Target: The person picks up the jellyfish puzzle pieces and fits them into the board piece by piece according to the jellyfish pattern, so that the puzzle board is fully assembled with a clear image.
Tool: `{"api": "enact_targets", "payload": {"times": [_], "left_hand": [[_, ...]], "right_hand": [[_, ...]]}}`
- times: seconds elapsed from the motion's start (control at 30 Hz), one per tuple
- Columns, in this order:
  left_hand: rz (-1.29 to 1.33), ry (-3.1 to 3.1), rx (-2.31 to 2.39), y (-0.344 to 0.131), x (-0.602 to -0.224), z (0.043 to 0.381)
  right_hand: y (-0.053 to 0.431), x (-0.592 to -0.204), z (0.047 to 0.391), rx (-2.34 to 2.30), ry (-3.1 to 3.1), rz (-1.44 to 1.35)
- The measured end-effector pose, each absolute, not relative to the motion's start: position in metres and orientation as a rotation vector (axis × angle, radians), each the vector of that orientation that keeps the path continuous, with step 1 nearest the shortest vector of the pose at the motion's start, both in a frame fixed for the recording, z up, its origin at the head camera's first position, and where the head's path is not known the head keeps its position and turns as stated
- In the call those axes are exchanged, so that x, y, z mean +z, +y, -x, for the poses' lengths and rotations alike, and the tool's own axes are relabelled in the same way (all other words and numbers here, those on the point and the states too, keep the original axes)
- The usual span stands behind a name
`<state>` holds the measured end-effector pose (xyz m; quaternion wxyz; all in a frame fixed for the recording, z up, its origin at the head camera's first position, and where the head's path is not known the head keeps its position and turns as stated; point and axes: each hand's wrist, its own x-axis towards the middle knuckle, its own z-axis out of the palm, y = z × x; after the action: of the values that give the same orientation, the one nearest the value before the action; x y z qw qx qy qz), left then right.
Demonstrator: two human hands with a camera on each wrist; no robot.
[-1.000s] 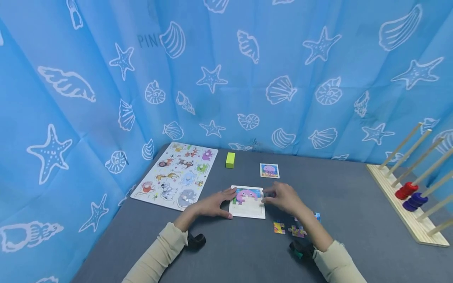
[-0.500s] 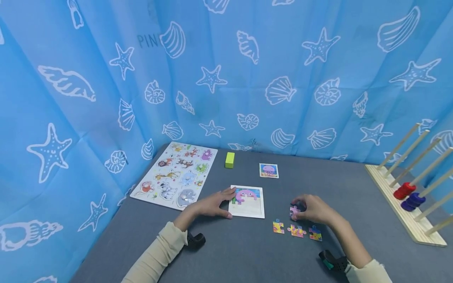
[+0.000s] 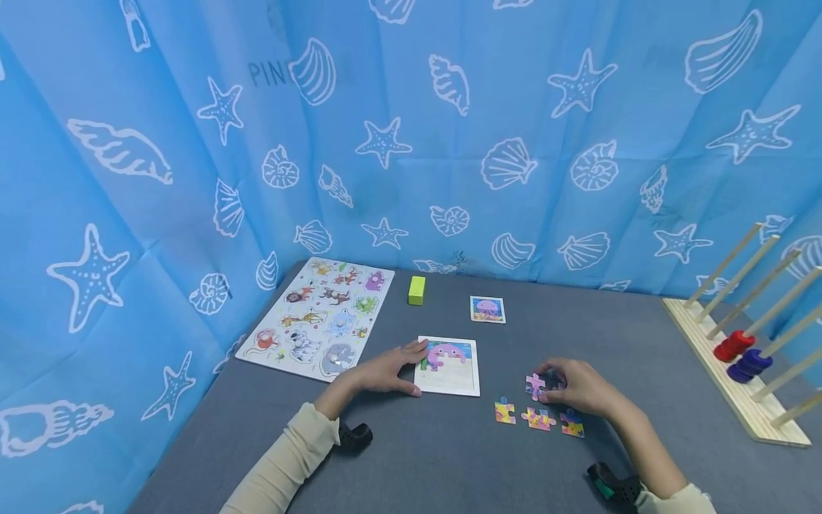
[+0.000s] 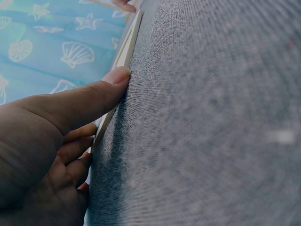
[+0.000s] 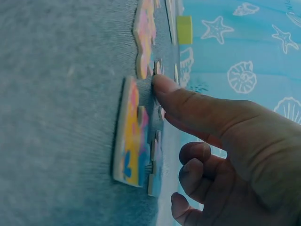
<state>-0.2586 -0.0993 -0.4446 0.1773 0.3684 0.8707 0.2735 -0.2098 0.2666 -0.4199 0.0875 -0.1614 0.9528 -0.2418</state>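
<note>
My left hand [image 3: 388, 370] holds the left side of a white-rimmed puzzle tray [image 3: 457, 385], thumb at the lower corner and fingers at the upper one. Part of a pink sea creature [image 3: 447, 355] fills the tray's upper part; bare wood shows below. My right hand [image 3: 581, 385] is over loose jigsaw pieces, its thumb and index finger apart. Beside its fingertips lies a pink piece [image 3: 535, 386]; a darker piece lies between them, partly hidden. Nearer are a yellow piece [image 3: 504, 412], a pink-yellow piece [image 3: 538, 419] and a blue-yellow piece [image 3: 572, 424].
A small picture card [image 3: 488, 310] and a yellow-green block [image 3: 417, 290] are farther back. An animal puzzle board [image 3: 321, 321] lies at left. A wooden peg rack [image 3: 738, 371] with red and purple rings stands at right. A blue curtain hangs behind the table.
My right hand left the tray's right edge for the loose pieces, then shifted slightly right, uncovering more of the pink piece. My left hand has stayed on the tray.
</note>
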Motion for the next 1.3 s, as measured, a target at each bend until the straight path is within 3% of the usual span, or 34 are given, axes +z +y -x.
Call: {"api": "enact_targets", "payload": {"times": [0.8,1.3], "left_hand": [[-1.036,2.467,0.758,-0.100,-0.442,0.256],[-1.020,2.459,0.756,-0.100,-0.443,0.257]], "right_hand": [[0.262,-0.418,0.215,-0.694,2.865,0.579],[0.186,-0.412,0.249,-0.721,2.844,0.956]]}}
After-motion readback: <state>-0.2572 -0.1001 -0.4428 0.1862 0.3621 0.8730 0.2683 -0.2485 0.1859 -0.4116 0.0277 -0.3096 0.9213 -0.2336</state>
